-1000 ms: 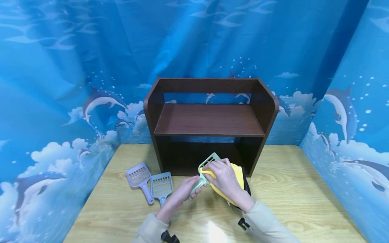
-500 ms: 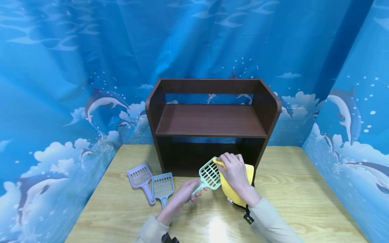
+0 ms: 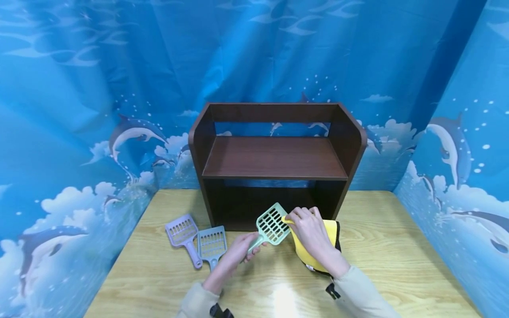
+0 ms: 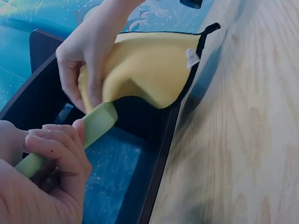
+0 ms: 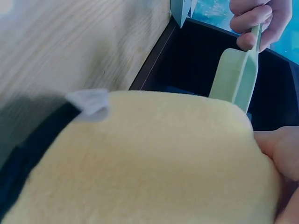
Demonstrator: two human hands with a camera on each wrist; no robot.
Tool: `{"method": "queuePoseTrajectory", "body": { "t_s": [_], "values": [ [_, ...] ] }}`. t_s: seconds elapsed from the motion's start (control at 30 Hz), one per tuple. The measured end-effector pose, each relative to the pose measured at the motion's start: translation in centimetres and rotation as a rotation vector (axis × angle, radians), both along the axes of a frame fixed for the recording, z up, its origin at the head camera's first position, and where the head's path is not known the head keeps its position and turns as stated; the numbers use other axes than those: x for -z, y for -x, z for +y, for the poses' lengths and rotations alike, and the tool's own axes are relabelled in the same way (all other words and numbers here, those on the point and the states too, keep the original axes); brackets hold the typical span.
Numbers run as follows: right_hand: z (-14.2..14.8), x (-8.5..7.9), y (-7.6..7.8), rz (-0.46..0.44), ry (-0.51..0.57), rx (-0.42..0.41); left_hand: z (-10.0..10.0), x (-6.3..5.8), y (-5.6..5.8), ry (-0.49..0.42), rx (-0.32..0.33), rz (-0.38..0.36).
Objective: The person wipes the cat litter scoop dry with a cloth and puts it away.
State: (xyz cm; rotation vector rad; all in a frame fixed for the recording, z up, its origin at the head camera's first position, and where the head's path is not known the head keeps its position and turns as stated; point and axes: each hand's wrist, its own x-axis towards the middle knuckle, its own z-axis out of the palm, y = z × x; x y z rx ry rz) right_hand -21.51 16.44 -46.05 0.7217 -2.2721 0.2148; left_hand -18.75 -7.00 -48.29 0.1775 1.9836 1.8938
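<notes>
My left hand (image 3: 241, 248) grips the handle of a green slotted litter scoop (image 3: 273, 224), its head raised toward the right in the head view. A yellow cloth (image 3: 306, 251) with dark edging and a white tag hangs from my right hand (image 3: 310, 229), which pinches it at the scoop head's right edge. From the left wrist, the fingers (image 4: 60, 144) wrap round the green handle and the cloth (image 4: 145, 65) drapes beyond it. In the right wrist view the cloth (image 5: 154, 154) fills the lower part and covers some of the scoop (image 5: 231, 77).
A purple litter scoop (image 3: 182, 231) and a blue-grey one (image 3: 212, 244) lie on the wooden table (image 3: 381, 247) to the left. Behind the hands stands a dark brown two-tier shelf (image 3: 274, 157), close to the held scoop. A blue dolphin-print curtain (image 3: 254, 53) surrounds the table.
The right hand has moved right with the cloth, from over the scoop's head to its right edge, uncovering the slots. The left hand keeps its grip while the scoop head has turned.
</notes>
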Motion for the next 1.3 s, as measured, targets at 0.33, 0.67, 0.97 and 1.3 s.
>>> {"method": "queuePoseTrajectory", "body": {
  "t_s": [0.33,0.67,0.97,1.3],
  "values": [
    [0.3,0.1,0.3,0.078,0.112,0.017,0.5,-0.4,-0.1,0.03,0.048,0.016],
    [-1.3,-0.3,0.8,0.111,0.059,-0.023,1.1,-0.3,-0.2,0.021,0.059,-0.007],
    [-2.7,0.4,0.1,0.007,0.082,-0.116,1.3,-0.3,-0.3,0.015,0.063,0.008],
    [-2.8,0.5,-0.7,-0.074,0.13,-0.208,1.0,-0.2,0.1,-0.02,0.023,0.016]
  ]
}}
